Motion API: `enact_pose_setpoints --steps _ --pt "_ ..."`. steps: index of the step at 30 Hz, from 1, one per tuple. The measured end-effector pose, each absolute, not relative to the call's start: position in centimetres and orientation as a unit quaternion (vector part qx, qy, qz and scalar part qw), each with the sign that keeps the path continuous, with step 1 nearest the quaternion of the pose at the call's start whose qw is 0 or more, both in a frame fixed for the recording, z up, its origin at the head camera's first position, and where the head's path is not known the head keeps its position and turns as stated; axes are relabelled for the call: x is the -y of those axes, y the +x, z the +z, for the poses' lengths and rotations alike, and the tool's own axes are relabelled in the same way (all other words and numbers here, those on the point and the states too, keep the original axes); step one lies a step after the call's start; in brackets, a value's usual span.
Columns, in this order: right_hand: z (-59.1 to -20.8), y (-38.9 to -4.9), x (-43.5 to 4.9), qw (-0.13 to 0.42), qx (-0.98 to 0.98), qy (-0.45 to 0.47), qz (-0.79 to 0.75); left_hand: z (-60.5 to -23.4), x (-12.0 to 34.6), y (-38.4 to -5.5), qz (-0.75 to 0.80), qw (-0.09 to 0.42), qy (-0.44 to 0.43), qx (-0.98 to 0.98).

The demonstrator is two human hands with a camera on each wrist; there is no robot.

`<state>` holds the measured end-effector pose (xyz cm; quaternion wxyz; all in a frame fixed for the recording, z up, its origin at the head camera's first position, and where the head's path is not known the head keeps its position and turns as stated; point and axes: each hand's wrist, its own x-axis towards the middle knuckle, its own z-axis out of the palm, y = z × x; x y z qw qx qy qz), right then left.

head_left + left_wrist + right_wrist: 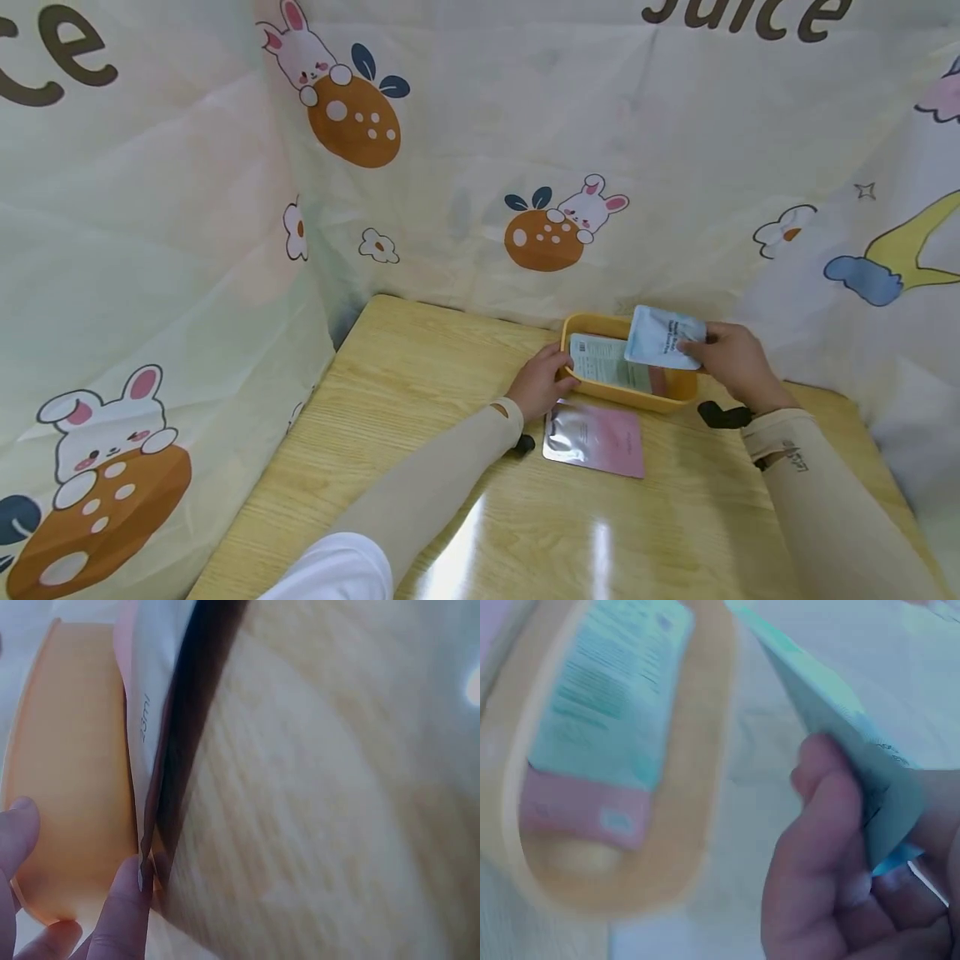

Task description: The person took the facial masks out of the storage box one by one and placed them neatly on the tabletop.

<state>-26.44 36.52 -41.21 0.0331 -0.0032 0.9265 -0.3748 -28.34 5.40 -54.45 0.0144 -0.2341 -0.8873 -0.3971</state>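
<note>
My left hand [538, 383] grips the left end of a yellow plastic bin [637, 397], fingers at its rim. In the left wrist view a fingertip also meets the edge of a packet marked 23ml [150, 712]. Inside the bin lies a pale green printed packet [603, 360] over a pink one [585, 806]. My right hand [731, 358] pinches a light blue flat packet [660, 333] by its right side, above the bin's right half. A shiny pink packet [596, 442] lies on the table just in front of the bin.
The wooden table [420, 383] is backed by a cloth screen [450, 150] printed with rabbits and orange fruit. Its folds stand close behind the bin and along both sides. Black wrist-camera parts [723, 415] show by the right wrist.
</note>
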Motion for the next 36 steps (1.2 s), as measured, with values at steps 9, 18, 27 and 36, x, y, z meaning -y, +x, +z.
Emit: enact_pose_setpoints --steps 9,18,27,36 --pt "-37.7 -22.2 -42.2 0.059 -0.918 0.02 -0.392 -54.4 -5.5 -28.5 -0.396 0.004 -0.233 0.888" --pt "-37.9 -19.0 -45.2 0.104 -0.875 0.014 -0.472 -54.2 -5.6 -28.3 -0.391 0.004 -0.227 0.892" --pt "-42.7 -17.1 -47.1 0.157 -0.853 -0.002 -0.498 -54.2 -5.5 -28.2 -0.388 0.011 -0.227 0.893" --pt "-48.1 -16.6 -46.8 0.254 -0.84 -0.011 -0.48 -54.1 -5.6 -28.2 -0.397 0.013 -0.235 0.887"
